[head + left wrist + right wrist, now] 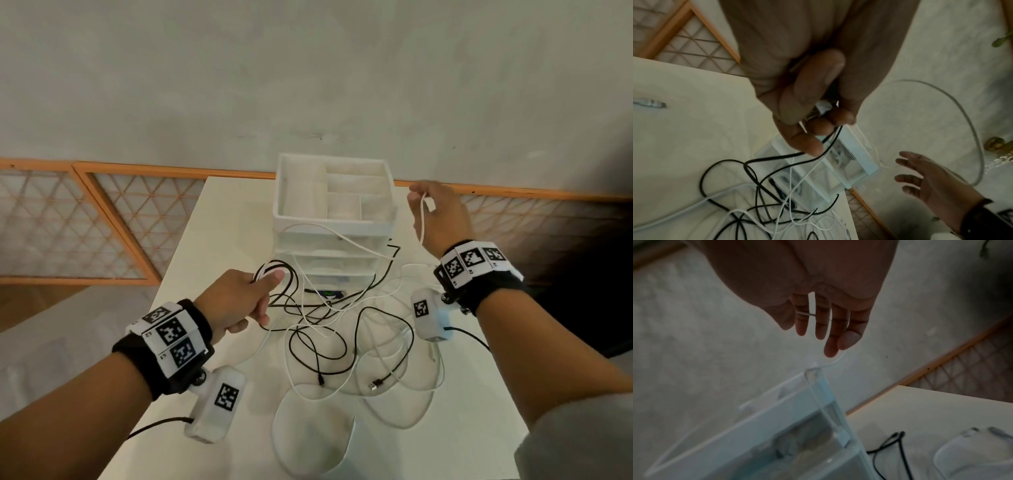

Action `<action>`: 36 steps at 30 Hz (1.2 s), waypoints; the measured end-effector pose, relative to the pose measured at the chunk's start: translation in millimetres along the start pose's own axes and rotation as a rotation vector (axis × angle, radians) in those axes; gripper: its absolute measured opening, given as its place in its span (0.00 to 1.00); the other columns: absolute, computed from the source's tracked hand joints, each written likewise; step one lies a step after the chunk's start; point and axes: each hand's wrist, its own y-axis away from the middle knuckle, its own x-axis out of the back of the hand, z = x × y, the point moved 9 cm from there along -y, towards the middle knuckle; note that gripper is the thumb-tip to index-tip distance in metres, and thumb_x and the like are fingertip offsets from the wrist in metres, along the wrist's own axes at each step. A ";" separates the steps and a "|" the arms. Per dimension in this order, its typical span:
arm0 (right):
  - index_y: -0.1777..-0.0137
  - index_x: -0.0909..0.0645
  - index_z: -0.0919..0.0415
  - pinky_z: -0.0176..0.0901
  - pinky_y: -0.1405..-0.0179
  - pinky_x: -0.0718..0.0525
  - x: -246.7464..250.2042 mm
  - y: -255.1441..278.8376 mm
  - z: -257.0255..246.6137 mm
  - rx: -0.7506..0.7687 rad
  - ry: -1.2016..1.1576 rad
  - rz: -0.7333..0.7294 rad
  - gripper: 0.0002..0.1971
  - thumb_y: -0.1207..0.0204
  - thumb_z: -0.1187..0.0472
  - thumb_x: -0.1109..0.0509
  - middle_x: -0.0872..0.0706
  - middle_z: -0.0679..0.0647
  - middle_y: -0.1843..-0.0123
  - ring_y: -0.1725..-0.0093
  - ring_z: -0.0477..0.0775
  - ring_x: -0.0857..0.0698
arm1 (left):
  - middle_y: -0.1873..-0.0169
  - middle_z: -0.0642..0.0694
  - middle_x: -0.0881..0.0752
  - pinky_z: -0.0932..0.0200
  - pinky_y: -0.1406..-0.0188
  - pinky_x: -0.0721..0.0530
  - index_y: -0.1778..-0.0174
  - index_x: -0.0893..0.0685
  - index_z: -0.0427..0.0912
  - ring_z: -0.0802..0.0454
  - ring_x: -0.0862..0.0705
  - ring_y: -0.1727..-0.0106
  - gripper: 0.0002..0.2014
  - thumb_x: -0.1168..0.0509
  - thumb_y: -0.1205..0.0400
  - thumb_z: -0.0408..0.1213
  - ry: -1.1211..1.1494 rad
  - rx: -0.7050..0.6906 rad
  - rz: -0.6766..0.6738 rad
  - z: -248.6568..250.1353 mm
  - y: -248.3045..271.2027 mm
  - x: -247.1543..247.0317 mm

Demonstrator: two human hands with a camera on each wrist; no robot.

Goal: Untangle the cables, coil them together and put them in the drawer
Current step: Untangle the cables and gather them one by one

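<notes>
Black cables (358, 329) and white cables (394, 363) lie tangled on the cream table (212, 240), in front of a white drawer unit (329, 221). Its drawers look closed. My left hand (253, 294) grips a bunch of black and white cable loops (287, 274) above the table's left side; the left wrist view shows the left hand (812, 116) curled round them. My right hand (431, 209) is raised beside the unit's right top corner. It pinches a white cable (422, 222) between thumb and forefinger, other fingers (820, 324) straight.
The unit's top is an open tray with dividers (342, 192). USB plugs (376, 383) lie near the table's front. Orange-framed lattice panels (102, 222) stand on the floor behind and left of the table. A brass object (995, 144) sits on the floor.
</notes>
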 end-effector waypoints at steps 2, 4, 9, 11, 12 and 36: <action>0.36 0.20 0.53 0.45 0.42 0.22 -6.4 -5.4 18.7 -0.069 0.036 -0.031 0.13 0.16 0.52 0.37 0.18 0.53 0.34 0.42 0.56 0.17 | 0.75 0.38 0.19 0.66 0.87 0.41 0.76 0.24 0.39 0.53 0.22 0.79 0.28 0.31 0.21 0.59 -0.041 0.005 -0.014 2.4 1.0 1.5; 0.37 0.20 0.55 0.43 0.43 0.26 -15.7 -11.7 35.5 -0.144 0.066 -0.090 0.11 0.16 0.55 0.35 0.17 0.54 0.34 0.38 0.57 0.18 | 0.77 0.39 0.21 0.67 0.88 0.41 0.77 0.27 0.40 0.54 0.30 0.84 0.29 0.32 0.23 0.62 -0.063 0.034 -0.018 1.7 1.4 3.4; 0.48 0.24 0.46 0.53 0.55 0.13 -14.1 -36.4 34.5 -0.160 -0.074 -0.058 0.07 0.16 0.46 0.40 0.14 0.53 0.42 0.51 0.61 0.10 | 0.81 0.42 0.23 0.67 0.88 0.41 0.78 0.29 0.41 0.53 0.33 0.85 0.30 0.35 0.21 0.63 -0.077 0.098 -0.008 -9.3 -4.3 6.6; 0.46 0.25 0.46 0.43 0.65 0.18 -5.7 -43.9 24.9 -0.107 -0.220 0.002 0.04 0.14 0.51 0.40 0.17 0.49 0.35 0.60 0.59 0.10 | 0.81 0.42 0.22 0.66 0.87 0.39 0.78 0.28 0.41 0.53 0.32 0.86 0.30 0.36 0.19 0.61 -0.114 0.106 -0.009 -14.2 -6.9 6.8; 0.45 0.25 0.46 0.42 0.66 0.19 -1.7 -45.0 22.7 -0.080 -0.284 0.025 0.02 0.14 0.53 0.39 0.21 0.44 0.30 0.62 0.58 0.10 | 0.80 0.42 0.21 0.66 0.85 0.37 0.77 0.27 0.41 0.52 0.31 0.85 0.29 0.37 0.18 0.60 -0.123 0.099 -0.019 -14.6 -7.9 5.7; 0.67 0.18 0.51 0.40 0.71 0.16 -73.2 86.3 12.3 -0.266 0.225 -0.658 0.14 0.24 0.46 0.26 0.12 0.52 0.72 0.76 0.49 0.14 | 0.78 0.51 0.31 0.57 0.73 0.30 0.68 0.19 0.45 0.50 0.32 0.73 0.22 0.41 0.13 0.53 -0.214 -0.424 -0.333 71.6 46.3 -27.3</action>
